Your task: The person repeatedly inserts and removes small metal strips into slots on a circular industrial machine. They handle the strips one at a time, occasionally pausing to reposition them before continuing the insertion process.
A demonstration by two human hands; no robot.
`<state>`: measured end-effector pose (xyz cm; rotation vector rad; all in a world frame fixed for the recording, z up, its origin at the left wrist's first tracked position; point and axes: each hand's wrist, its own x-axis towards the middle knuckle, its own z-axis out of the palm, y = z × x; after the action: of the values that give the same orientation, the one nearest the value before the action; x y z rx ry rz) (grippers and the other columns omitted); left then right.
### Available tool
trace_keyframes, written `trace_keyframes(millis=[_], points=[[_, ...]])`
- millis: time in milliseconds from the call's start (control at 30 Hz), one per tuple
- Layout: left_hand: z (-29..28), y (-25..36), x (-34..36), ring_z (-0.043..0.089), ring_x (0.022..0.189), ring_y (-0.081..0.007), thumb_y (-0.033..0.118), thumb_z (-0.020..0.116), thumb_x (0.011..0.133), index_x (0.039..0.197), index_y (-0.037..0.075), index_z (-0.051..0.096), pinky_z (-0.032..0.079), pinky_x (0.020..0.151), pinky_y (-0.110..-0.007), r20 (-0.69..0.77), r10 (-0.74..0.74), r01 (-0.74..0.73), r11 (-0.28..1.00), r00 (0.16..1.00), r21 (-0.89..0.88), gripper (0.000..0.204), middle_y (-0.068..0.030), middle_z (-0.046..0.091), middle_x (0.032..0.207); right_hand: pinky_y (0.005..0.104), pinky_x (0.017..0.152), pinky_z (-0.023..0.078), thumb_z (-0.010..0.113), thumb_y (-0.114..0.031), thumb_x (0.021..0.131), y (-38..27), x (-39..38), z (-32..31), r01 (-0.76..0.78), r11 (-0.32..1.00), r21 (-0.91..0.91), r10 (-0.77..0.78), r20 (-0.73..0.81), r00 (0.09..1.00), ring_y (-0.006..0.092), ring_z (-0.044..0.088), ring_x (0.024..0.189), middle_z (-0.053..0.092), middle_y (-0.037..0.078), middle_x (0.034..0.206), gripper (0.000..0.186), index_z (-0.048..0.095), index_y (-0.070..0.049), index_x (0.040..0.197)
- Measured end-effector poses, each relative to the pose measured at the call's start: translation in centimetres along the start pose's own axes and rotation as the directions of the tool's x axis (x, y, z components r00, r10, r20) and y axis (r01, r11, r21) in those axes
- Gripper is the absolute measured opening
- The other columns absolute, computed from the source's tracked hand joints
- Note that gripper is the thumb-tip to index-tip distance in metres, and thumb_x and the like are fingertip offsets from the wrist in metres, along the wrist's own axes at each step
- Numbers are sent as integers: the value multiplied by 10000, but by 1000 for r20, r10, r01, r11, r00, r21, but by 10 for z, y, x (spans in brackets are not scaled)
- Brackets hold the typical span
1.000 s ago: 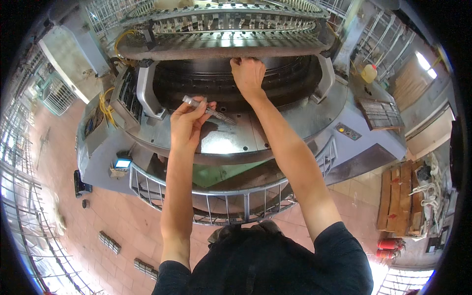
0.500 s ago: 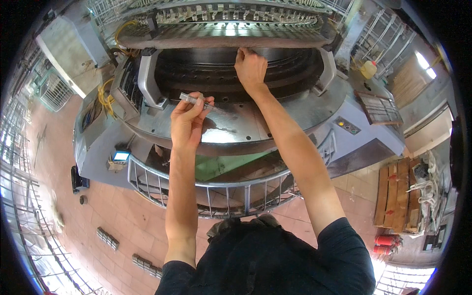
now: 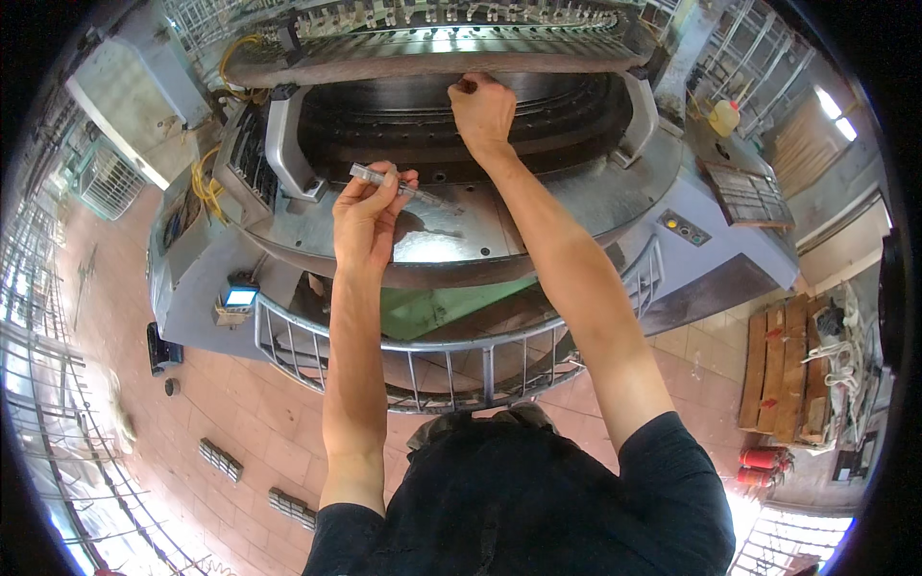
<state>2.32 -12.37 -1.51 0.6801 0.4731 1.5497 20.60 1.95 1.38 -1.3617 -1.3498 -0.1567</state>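
I am holding a thin metal tool (image 3: 396, 185) in my left hand (image 3: 368, 213), its grip pinching the near end narrowly, the tip pointing right over the shiny flat plate (image 3: 451, 240) of the big circular machine (image 3: 615, 206). My right hand (image 3: 484, 108) is reaching farther in, fingers curled against the dark ribbed cylinder (image 3: 403, 130) just under the upper ring (image 3: 432, 58); whether that grip is clamping anything, I cannot tell. As I judge it, the slim tool could be slipping from such a light pinch and dropping past the railing (image 3: 432, 355), or my far fingers could be catching between ring and cylinder. Compared with half a second ago, both hands are sitting almost unchanged, the tool tilting slightly lower.
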Motion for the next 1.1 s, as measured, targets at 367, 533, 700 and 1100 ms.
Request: trace_keyframes(millis=[367, 533, 700, 1100], points=[[-2, 0, 2, 722, 969, -298, -62, 679, 914, 1049, -41, 681, 630, 884, -373, 18, 8, -8, 1000, 1000, 10, 137, -142, 700, 984, 460, 781, 579, 703, -189, 773, -1, -16, -32, -56, 995, -85, 72, 199, 977, 418, 710, 793, 721, 239, 832, 189, 796, -58, 874], [0, 0, 0, 728, 956, -286, -55, 676, 919, 1056, -42, 679, 641, 841, -338, 15, 11, -12, 999, 1000, 50, 138, -147, 703, 981, 446, 786, 586, 723, -179, 753, -1, -24, -44, -182, 975, -126, 217, 377, 901, 397, 722, 804, 734, 217, 843, 163, 801, -63, 838], [0, 0, 1, 730, 957, -284, -53, 678, 918, 1065, -46, 675, 639, 834, -335, 6, -4, 4, 996, 1000, 85, 147, -162, 705, 982, 436, 777, 589, 726, -168, 756, -1, -20, -46, -40, 992, -116, 67, 242, 968, 392, 725, 804, 740, 207, 852, 156, 804, -64, 841], [-1, 0, 2, 730, 958, -300, -70, 678, 909, 1049, -55, 676, 635, 861, -366, 13, -12, 11, 998, 1000, 67, 141, -161, 705, 988, 390, 721, 570, 754, -174, 809, 6, 15, -12, 123, 992, -25, -124, -16, 992, 376, 710, 733, 715, 194, 791, 134, 795, -64, 875]])
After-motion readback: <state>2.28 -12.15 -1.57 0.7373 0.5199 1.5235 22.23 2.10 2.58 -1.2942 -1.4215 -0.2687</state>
